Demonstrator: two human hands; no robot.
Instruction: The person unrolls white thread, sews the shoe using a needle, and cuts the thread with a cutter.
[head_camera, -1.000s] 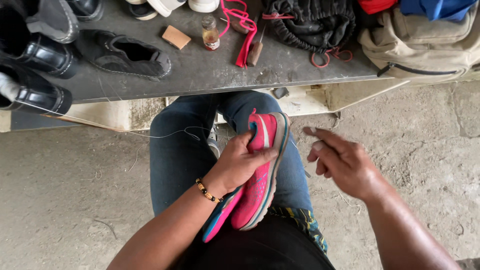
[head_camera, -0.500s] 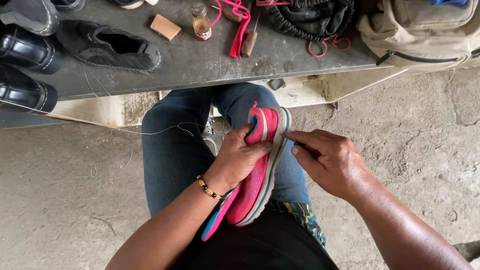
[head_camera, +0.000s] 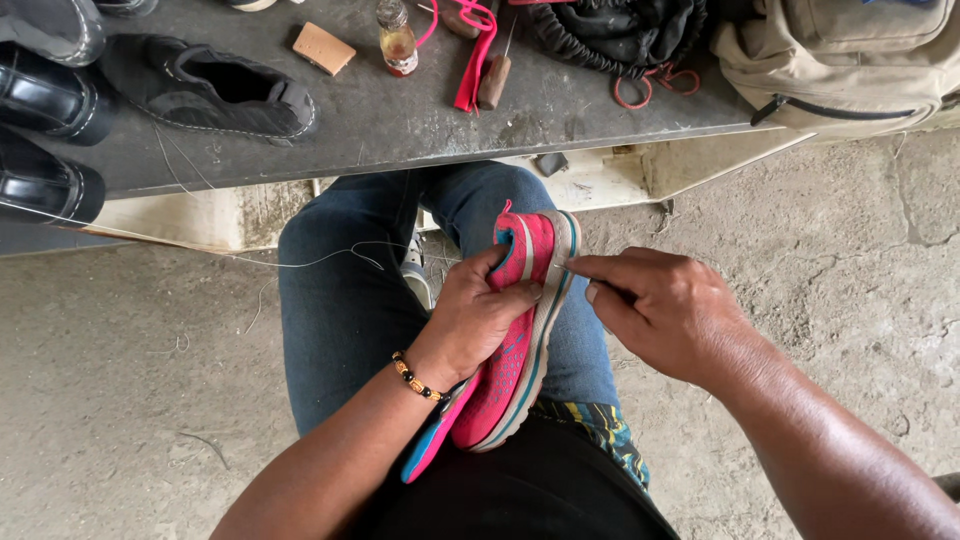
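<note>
Head view: pink mesh running shoe with grey-teal sole (head_camera: 515, 340) held upright on lap over blue-jeans thigh (head_camera: 345, 300), toe end up, sole edge facing right. Left hand (head_camera: 475, 315) wrapped around shoe upper, fingers closed on it, thumb across pink side. Beaded bracelet (head_camera: 413, 376) on left wrist. Right hand (head_camera: 665, 310) just beside sole edge near toe, thumb and forefinger pinched together at rim, touching it; whether anything is between them too small to tell. Thin pale thread (head_camera: 300, 262) trailing from shoe area leftward across thigh and floor. Second shoe, blue and pink (head_camera: 430, 450), partly hidden beneath first one.

Above, dark grey tabletop (head_camera: 400, 125) carrying black slip-on shoe (head_camera: 205, 90), glossy black leather shoes (head_camera: 45, 110) at left edge, small tan block (head_camera: 323, 47), small glass bottle with amber liquid (head_camera: 398, 40), red strap (head_camera: 475, 50), wooden-handled tool (head_camera: 495, 78), black fabric bag (head_camera: 620, 30). Beige canvas backpack (head_camera: 850, 60) at right end. Rough concrete floor (head_camera: 120, 400) around.
</note>
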